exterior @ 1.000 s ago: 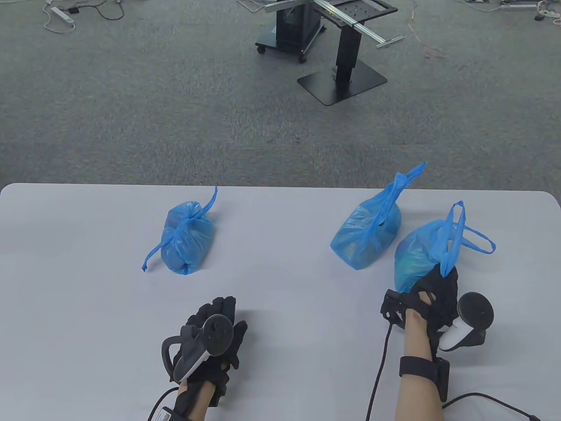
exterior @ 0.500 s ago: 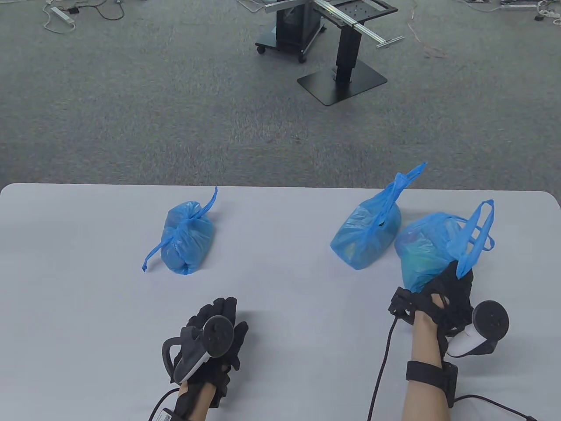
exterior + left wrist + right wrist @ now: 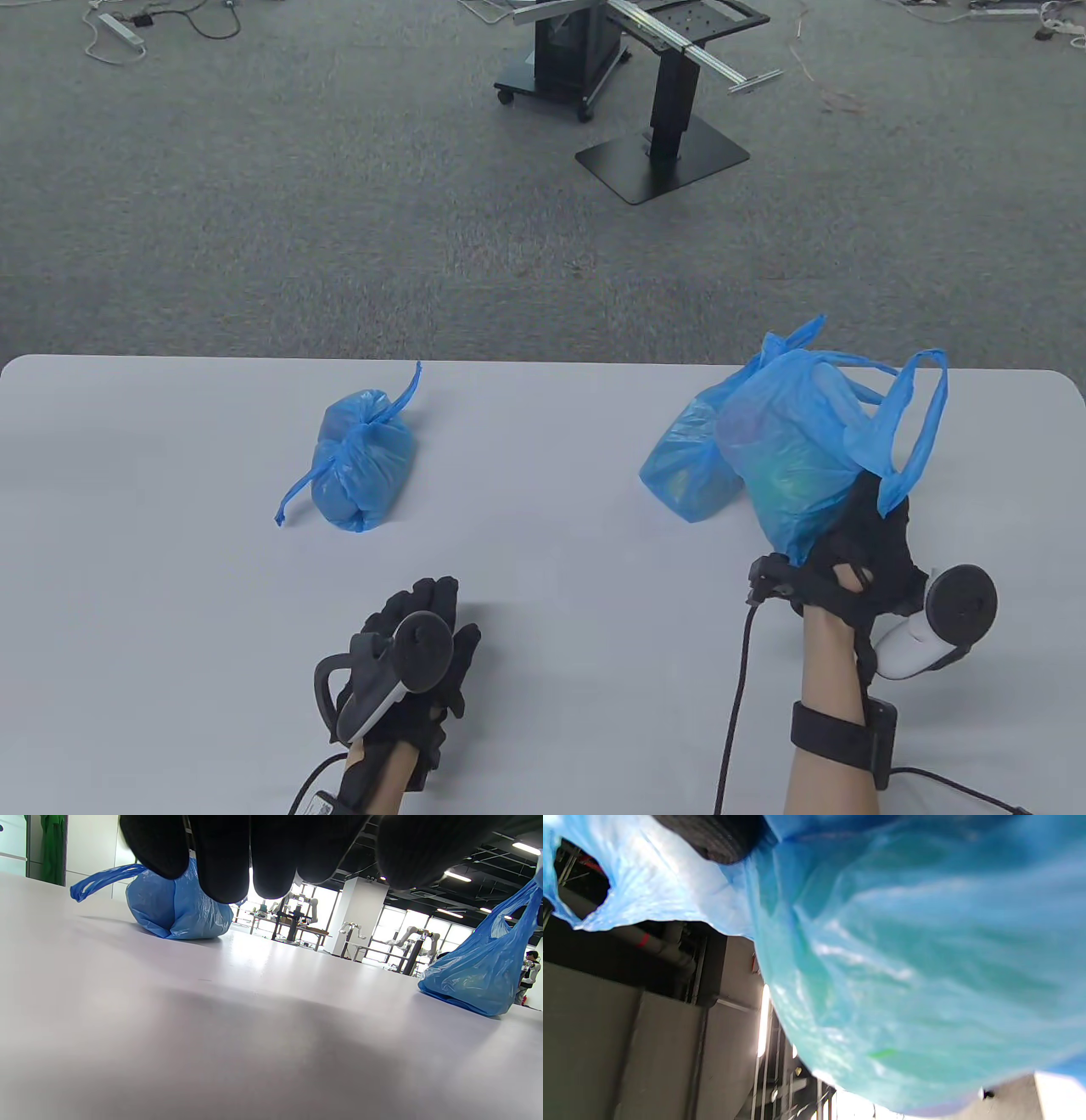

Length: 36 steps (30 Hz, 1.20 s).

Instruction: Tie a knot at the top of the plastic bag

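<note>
Lifted since a second ago, the untied blue bag [image 3: 789, 458] now hangs clear of the worktop [image 3: 543, 560] in the right hand [image 3: 857, 552], whose fingers grip it from below — its two handle loops [image 3: 912, 424] stand free above. It now covers part of the knotted bag [image 3: 687, 463] behind it. Another knotted bag [image 3: 361, 458] lies well apart on the left. The left hand [image 3: 416, 662] has stayed flat on the worktop, fingers relaxed, holding nothing — a black stand [image 3: 662, 119] occupies the carpet beyond.

Grey carpet [image 3: 297, 212], black wheeled stand [image 3: 564, 59], black pedestal base [image 3: 662, 161], floor cables [image 3: 119, 30]
</note>
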### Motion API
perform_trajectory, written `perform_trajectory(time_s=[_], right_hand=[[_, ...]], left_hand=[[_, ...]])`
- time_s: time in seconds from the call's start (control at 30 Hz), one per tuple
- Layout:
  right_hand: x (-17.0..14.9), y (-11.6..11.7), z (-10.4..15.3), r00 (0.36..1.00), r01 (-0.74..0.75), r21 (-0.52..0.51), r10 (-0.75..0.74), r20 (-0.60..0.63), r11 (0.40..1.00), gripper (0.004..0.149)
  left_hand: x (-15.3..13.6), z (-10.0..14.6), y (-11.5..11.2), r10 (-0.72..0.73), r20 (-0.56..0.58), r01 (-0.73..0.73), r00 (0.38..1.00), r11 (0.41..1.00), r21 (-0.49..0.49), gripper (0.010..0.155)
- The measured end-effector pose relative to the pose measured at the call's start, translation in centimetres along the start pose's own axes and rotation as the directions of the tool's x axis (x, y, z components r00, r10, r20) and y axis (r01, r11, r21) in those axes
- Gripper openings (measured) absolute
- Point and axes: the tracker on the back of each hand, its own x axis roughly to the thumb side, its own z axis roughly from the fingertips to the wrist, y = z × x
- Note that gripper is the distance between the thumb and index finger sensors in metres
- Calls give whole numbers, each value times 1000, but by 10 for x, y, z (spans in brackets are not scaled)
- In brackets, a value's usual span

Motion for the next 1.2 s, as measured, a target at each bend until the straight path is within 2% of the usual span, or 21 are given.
perform_trajectory(time_s=[0.1,0.17,0.2,0.33,0.47,0.67,0.97,1.1,1.2], right_hand=[[2,14,0,999,35,124,-35,-4,992,46],[2,27,1,997,68,256,-60,-39,964,46],[2,29,1,997,73,275,-63,-43,959,46],[-2,47,6,992,120,414,-87,-97,902,46],[-10,67,12,971,222,547,-135,-195,807,46],[-28,89,22,947,289,667,-100,-307,687,46],[-71,119,44,917,249,794,129,-378,555,45],[-82,129,55,913,175,817,219,-343,549,45],[-89,138,65,904,152,850,276,-325,505,45]], left_hand=[[-1,0,0,5,-3,-5,1000,1000,-1,69],[-1,0,0,7,-5,-7,1000,1000,0,69],[-1,0,0,8,-5,-8,1000,1000,0,69],[-3,1,2,22,-8,-22,1000,1000,4,69],[-8,1,4,39,-19,-39,999,999,6,69],[-15,0,7,63,-38,-63,997,998,16,68],[-32,-2,9,103,-92,-102,990,995,16,67],[-40,-4,9,116,-121,-115,986,993,15,67],[-44,-4,8,116,-139,-116,983,993,10,67]])
